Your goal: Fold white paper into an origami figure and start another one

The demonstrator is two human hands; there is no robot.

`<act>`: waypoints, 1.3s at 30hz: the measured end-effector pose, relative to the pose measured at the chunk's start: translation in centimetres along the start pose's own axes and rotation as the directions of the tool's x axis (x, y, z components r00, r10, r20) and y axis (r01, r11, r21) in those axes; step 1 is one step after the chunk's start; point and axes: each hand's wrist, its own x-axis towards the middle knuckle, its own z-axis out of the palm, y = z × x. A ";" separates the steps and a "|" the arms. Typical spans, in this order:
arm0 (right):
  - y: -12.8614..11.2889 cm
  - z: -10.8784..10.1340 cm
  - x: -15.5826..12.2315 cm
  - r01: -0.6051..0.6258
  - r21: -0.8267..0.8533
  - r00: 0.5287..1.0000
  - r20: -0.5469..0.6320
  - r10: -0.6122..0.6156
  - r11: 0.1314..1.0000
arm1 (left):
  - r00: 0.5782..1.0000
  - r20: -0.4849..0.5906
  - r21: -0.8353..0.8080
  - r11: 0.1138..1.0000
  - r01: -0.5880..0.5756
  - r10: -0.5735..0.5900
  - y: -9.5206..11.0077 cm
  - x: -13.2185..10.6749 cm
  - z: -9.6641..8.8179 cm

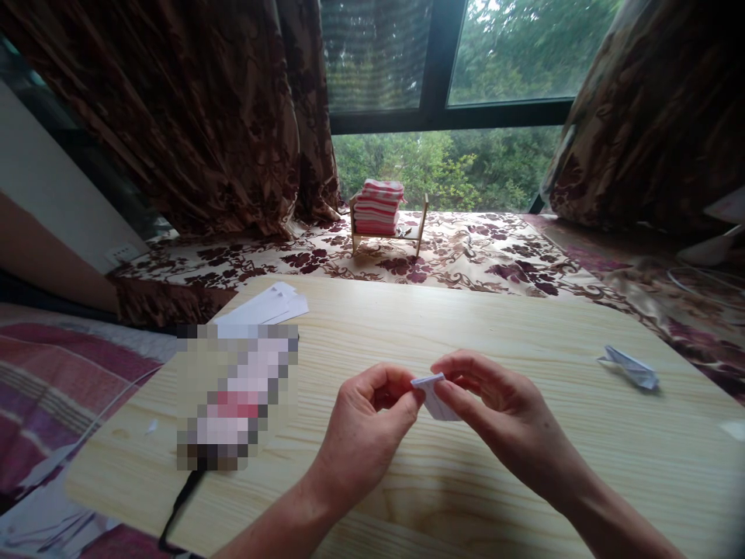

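A small folded piece of white paper (434, 396) is held between both hands just above the light wooden table (524, 326). My left hand (366, 423) pinches its left corner between thumb and curled fingers. From the other side my right hand (494, 404) grips it with thumb and fingertips pressed together. Most of the paper is hidden by the fingers.
A finished folded paper figure (632, 366) lies at the table's right side. White paper sheets (265, 305) sit at the far left corner, beside a blurred-out object with a black cable (180, 501). A small wooden chair with striped cloth (381, 213) stands by the window.
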 end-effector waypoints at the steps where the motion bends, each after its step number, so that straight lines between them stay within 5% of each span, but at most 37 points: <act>1: -0.1 0.0 0.0 0.005 0.007 1.000 0.016 -0.005 1.000 | 1.000 0.001 0.005 1.000 -0.001 0.001 0.0 0.0 0.0; 18: -0.6 -0.1 0.0 0.062 -0.035 0.997 0.036 -0.061 0.997 | 0.980 -0.004 0.184 0.964 -0.194 0.198 0.4 -0.3 -0.3; 28: 0.0 0.0 0.0 0.021 0.071 0.999 -0.043 -0.018 0.997 | 0.989 0.124 0.099 0.991 -0.093 0.081 0.5 0.0 -0.1; 39: -1.0 0.3 0.1 0.078 -0.069 0.992 0.101 -0.071 0.995 | 0.985 0.150 0.286 0.950 -0.129 0.088 0.2 -0.5 0.2</act>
